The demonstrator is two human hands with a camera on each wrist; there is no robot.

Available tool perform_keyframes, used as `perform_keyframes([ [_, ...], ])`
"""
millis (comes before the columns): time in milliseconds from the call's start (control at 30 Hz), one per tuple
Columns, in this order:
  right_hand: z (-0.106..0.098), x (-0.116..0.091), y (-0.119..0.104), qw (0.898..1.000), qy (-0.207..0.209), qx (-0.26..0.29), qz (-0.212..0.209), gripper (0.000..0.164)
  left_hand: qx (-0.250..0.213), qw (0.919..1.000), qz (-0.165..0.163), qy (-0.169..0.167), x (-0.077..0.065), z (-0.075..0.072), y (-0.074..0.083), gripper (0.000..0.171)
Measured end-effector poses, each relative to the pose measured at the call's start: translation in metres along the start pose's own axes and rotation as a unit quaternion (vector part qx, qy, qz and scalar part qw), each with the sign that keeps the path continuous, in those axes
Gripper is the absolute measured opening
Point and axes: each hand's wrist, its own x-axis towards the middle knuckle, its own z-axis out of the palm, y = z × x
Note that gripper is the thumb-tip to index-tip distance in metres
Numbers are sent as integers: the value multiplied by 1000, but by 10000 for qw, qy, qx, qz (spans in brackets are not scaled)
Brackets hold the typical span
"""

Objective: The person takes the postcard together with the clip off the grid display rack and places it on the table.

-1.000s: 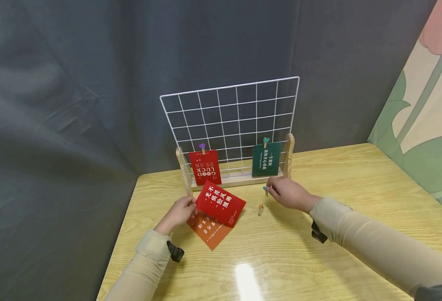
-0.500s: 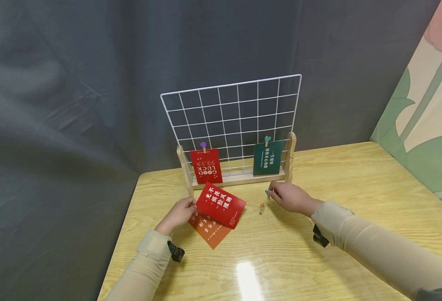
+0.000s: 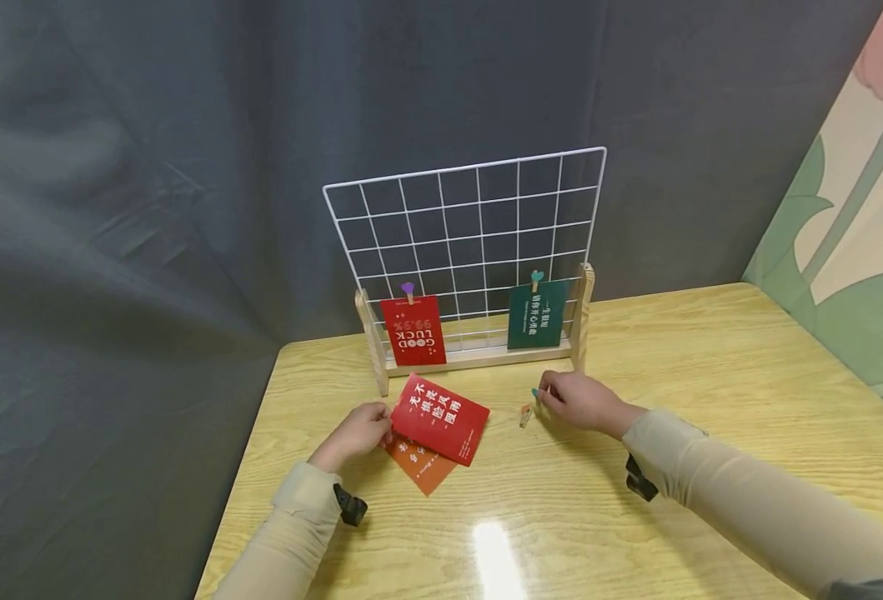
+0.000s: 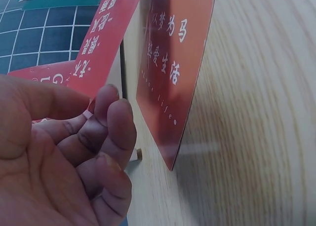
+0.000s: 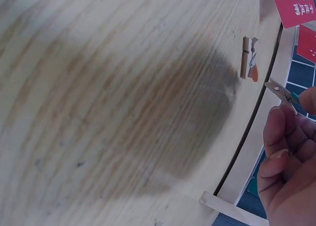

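My left hand (image 3: pixel 358 433) pinches the near-left corner of a red card (image 3: pixel 441 418) with white characters, between thumb and forefinger. The card is raised over an orange card (image 3: pixel 424 467), which lies on the table and is partly hidden beneath it. My right hand (image 3: pixel 579 398) pinches a small wooden clothespin (image 5: pixel 281 92) with a teal top, just above the table. A second clothespin (image 5: pixel 248 59), with an orange heart, lies on the wood close to the right fingertips.
A white wire grid (image 3: pixel 479 200) stands behind on a wooden base (image 3: pixel 497 357). A red "GOOD LUCK" card (image 3: pixel 415 333) hangs at its lower left, clipped by a purple-heart clothespin (image 3: pixel 408 289). At lower right a green card (image 3: pixel 537 317) hangs from a teal-heart clothespin (image 3: pixel 536 277).
The red card in my left hand has come slightly down and toward me, covering more of the orange card. My right hand has also moved a little nearer with its clothespin.
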Motion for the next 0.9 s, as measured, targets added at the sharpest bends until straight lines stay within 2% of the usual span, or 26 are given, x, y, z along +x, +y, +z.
perform_keyframes([
  [200,5,-3,4,10000,-34,85,13,16,-110,9999,-18,-83,-3,1,0,21],
  [400,7,-2,6,9999,-6,121,43,16,-114,9999,-2,-26,-4,0,0,21],
  [733,12,-4,9,9997,7,194,-126,16,-154,9999,27,-42,-2,3,-9,18],
  [900,14,-5,11,9998,-5,168,-67,15,-225,9997,-68,-98,-2,5,-9,18],
])
